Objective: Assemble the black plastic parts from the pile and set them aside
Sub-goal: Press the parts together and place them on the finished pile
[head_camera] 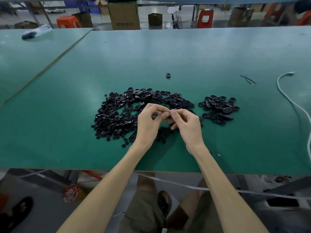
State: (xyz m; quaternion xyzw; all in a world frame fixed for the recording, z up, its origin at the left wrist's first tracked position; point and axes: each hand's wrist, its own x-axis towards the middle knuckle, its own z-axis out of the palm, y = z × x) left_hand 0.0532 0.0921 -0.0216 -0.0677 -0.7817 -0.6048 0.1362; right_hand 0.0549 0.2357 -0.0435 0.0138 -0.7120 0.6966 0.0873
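Main pile [116, 115]: mixed small round pieces and oval plates, lying beyond and to the left of your left hand.
Left hand [148, 121]: fingertips curled in, pinching a black part.
Black part [168, 117]: held between both hands, raised over the pile and mostly hidden by your fingers.
Right hand [187, 123]: thumb and forefinger pinch the same part from its other side.
Set-aside heap [218, 108]: oval plates, right of your right hand and apart from the main pile.
Handling: judged light, stiff and smooth. Grip the plate by its long edges and press squarely, or it may slip.
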